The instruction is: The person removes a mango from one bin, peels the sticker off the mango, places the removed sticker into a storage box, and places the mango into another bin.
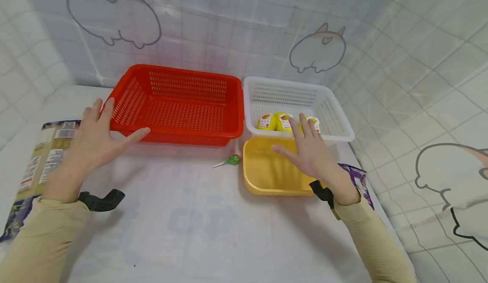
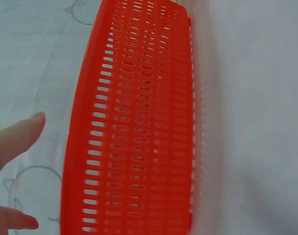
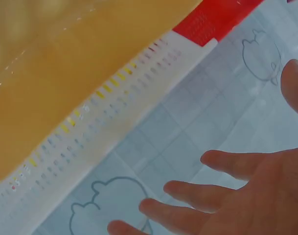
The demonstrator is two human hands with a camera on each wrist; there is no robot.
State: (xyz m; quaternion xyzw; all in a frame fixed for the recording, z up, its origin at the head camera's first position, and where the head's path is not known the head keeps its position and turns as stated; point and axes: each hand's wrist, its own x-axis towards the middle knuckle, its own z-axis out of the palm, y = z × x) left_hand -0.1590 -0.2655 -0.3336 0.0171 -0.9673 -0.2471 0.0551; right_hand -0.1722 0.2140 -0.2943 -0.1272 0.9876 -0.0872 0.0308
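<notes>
My left hand, fingers spread, hovers over the near left corner of a red slotted basket. Whether it touches the rim I cannot tell; it grips nothing. In the left wrist view the thumb and a finger show apart from the basket's wall. My right hand is spread above a yellow plastic bin, its fingertips reaching over the near side of a white slotted basket. Yellow items with white labels lie in that basket, partly hidden by the fingers. A green-wrapped lollipop lies left of the bin.
A large printed packet lies at the far left, partly under my left arm. At the right, a purple packet is half hidden by my right wrist. Tiled-pattern walls close off the back and sides of the white tabletop.
</notes>
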